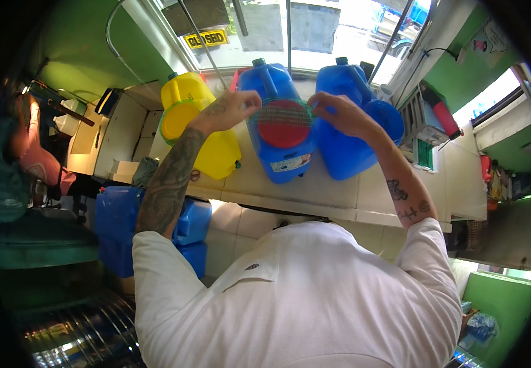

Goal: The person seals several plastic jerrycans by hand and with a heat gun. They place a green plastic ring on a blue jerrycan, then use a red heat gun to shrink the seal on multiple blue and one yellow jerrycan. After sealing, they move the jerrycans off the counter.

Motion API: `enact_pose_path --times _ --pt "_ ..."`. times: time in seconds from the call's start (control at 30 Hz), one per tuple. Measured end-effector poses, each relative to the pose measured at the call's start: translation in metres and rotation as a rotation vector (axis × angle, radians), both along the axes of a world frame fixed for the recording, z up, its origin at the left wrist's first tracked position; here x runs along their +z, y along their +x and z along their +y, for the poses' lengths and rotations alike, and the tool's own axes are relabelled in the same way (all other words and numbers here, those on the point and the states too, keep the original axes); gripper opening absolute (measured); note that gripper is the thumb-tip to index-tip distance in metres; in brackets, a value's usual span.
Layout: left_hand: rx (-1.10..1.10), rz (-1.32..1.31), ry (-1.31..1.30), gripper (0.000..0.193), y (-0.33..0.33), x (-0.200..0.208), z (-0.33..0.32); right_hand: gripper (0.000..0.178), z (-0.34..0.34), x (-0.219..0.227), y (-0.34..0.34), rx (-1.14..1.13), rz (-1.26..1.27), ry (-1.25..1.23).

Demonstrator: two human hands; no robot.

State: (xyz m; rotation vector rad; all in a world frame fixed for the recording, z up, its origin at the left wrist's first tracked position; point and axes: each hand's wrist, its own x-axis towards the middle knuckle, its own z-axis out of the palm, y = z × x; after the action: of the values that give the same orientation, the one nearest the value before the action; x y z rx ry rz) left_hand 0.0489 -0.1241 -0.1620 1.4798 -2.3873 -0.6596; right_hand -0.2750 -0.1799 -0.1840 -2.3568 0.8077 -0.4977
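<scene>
Head view is showing a white tiled counter (314,184) carrying three large plastic jugs lying side by side under a bright window: a yellow jug (207,132) to the person's left, a blue jug (281,144) in the middle and a second blue jug (345,141) to the right. More blue containers (118,227) are sitting on the floor below the counter's left end.

Both hands are meeting over the middle jug, where a round red strainer (285,122) with a green rim and fine mesh is being held just above or against the jug's side; which, I cannot tell. The left hand (229,110) is pinching the strainer's left rim, fingers curled together on it. The right hand (339,113) is gripping the right rim the same way, thumb and fingertips closed on the edge.

To handle the strainer well, I judge that an even hold on opposite edges matters, keeping the mesh level and untouched by the fingers. A smaller yellow funnel-like bowl (178,119) is resting against the yellow jug, and a blue funnel (385,119) is sitting beside the right jug.
</scene>
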Motion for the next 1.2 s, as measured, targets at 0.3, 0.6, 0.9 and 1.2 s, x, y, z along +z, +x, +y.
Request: enact_pose_path --times 0.3,0.6,0.9,1.2 --pt "-0.104 0.101 -0.232 0.047 -0.05 -0.013 0.008 0.018 0.053 0.004 -0.001 0.086 -0.338 -0.16" --pt "-0.134 -0.158 -0.304 0.072 -0.093 -0.036 -0.004 0.022 0.09 -0.004 -0.094 0.061 -0.228 0.163" --pt "-0.495 0.112 -0.465 0.081 -0.286 -0.036 0.002 0.042 0.066 -0.053 -0.257 -0.207 0.168 0.633" --pt "0.189 -0.199 -0.367 0.078 -0.267 -0.043 -0.059 0.033 -0.017 -0.18 -0.429 -0.733 0.081 0.35"
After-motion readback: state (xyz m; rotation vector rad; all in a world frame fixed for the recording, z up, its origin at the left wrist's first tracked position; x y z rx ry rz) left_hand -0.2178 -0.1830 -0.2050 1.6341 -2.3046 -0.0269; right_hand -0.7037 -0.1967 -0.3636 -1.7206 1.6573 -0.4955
